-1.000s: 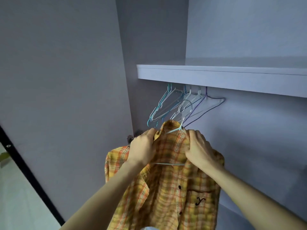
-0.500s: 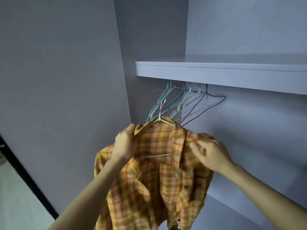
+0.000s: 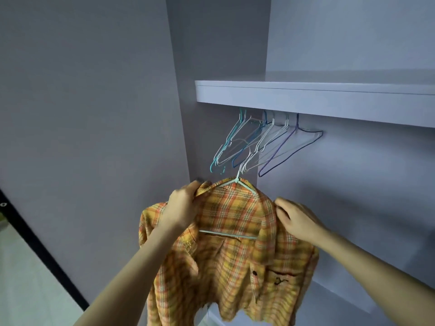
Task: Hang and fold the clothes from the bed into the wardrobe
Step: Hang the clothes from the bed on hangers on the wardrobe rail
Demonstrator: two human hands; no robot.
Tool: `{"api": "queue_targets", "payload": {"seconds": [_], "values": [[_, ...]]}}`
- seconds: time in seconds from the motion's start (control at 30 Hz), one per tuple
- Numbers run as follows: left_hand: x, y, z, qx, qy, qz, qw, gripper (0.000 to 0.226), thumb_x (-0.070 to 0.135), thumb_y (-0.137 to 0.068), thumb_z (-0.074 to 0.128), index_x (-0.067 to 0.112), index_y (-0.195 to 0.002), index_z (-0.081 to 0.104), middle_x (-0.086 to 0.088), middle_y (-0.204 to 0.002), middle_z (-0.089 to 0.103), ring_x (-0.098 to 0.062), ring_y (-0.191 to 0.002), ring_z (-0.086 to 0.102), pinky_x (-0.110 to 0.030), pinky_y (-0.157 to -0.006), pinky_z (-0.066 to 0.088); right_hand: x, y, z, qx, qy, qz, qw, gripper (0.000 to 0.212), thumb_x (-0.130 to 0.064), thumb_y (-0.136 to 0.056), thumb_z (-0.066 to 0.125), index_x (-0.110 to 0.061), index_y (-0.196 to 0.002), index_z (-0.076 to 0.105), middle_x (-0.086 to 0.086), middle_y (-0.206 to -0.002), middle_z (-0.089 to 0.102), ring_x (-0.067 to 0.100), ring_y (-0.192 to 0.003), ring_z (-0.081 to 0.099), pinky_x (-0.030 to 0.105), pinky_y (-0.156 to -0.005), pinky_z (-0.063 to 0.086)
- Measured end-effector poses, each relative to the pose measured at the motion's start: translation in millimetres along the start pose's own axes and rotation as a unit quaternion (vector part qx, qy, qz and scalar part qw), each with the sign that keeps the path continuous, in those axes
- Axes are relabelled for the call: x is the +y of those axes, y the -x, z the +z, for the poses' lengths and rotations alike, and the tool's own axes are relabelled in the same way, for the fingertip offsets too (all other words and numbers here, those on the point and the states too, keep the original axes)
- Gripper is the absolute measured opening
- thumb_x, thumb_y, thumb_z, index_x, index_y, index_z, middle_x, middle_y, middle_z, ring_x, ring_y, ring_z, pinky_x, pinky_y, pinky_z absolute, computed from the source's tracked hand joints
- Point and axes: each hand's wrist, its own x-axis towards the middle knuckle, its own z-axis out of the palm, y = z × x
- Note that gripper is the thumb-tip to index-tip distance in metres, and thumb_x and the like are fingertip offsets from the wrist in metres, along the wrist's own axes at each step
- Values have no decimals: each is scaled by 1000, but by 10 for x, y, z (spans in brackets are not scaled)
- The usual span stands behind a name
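An orange and yellow plaid shirt (image 3: 230,250) hangs on a pale teal wire hanger (image 3: 237,183) in front of the open wardrobe. My left hand (image 3: 183,205) grips the shirt's left shoulder and collar. My right hand (image 3: 294,217) pinches the fabric at the shirt's right shoulder. The hanger's hook rises toward several empty wire hangers (image 3: 256,144) under the shelf; whether it sits on the rail is hidden.
A white shelf (image 3: 306,97) crosses the wardrobe above the hangers. The wardrobe's grey side panel (image 3: 94,114) stands at the left, with a black door track (image 3: 35,243) and pale floor beyond. A lower ledge (image 3: 341,295) shows behind the shirt.
The shirt has spread wider on the hanger. My right hand moved out from the collar to the right shoulder, and my left hand slid outward along the left shoulder.
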Motion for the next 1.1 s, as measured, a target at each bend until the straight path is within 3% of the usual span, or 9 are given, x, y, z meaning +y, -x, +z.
{"api": "queue_targets", "payload": {"seconds": [0.1,0.27,0.33,0.4,0.47,0.63,0.77,0.93,1.1], "values": [[86,-23,-52,4,-112,-36,993,49,-4,-87,42,21,-128,53,-9,-112,66,-38,-97,60,-35,-74,44,26,86,23,81,25,28,996,6,-11,-92,52,-9,-88,56,4,-79,62,29,-66,59,31,-57,39],[158,126,119,-66,-222,-64,971,60,2,-89,38,26,-142,27,-8,-122,60,-37,-98,60,-37,-74,45,-13,275,158,94,71,73,990,13,-20,-96,48,-10,-92,56,6,-69,65,31,-58,61,31,-50,37],[134,247,322,-242,-139,-28,960,45,19,-98,37,26,-142,29,-6,-134,53,-30,-114,55,-38,-94,44,11,322,169,124,78,119,982,15,-20,-95,49,-10,-90,58,5,-67,65,30,-56,60,28,-50,33],[103,321,494,-496,-119,-19,860,50,40,-100,36,22,-146,30,-3,-150,35,-23,-134,38,-36,-110,31,75,421,164,120,69,165,976,16,-22,-96,48,-11,-88,56,2,-66,60,26,-57,56,28,-52,32],[81,289,649,-590,-143,-3,794,55,47,-98,36,19,-146,34,-1,-152,32,-20,-138,32,-33,-110,28,197,602,141,103,56,239,964,17,-24,-97,46,-14,-84,50,-1,-64,51,25,-59,50,31,-54,34],[290,-43,982,-402,-85,28,911,44,36,-99,41,20,-140,41,-3,-144,44,-23,-130,43,-32,-106,34,538,1067,-10,107,-15,448,887,23,-31,-97,40,-16,-82,47,10,-82,60,30,-78,56,36,-69,44],[794,-428,1181,-272,-41,105,956,45,28,-98,44,20,-142,38,-5,-147,37,-28,-131,40,-41,-103,38,619,1284,-350,190,-56,549,812,25,-26,-95,42,-13,-112,58,15,-114,60,36,-105,54,38,-87,42],[1666,-633,1288,-57,-25,260,964,45,13,-93,48,10,-137,42,-17,-145,34,-36,-132,32,-50,-99,37,659,1362,-861,286,-76,574,764,24,-19,-96,41,-6,-105,59,16,-106,61,34,-96,55,35,-81,43],[2375,-718,1305,136,9,402,905,50,20,-85,31,12,-129,52,-22,-139,45,-37,-125,34,-47,-90,33,813,1380,-1338,344,-10,614,711,23,-14,-91,44,-5,-103,61,12,-98,61,33,-95,58,34,-76,44]]}}
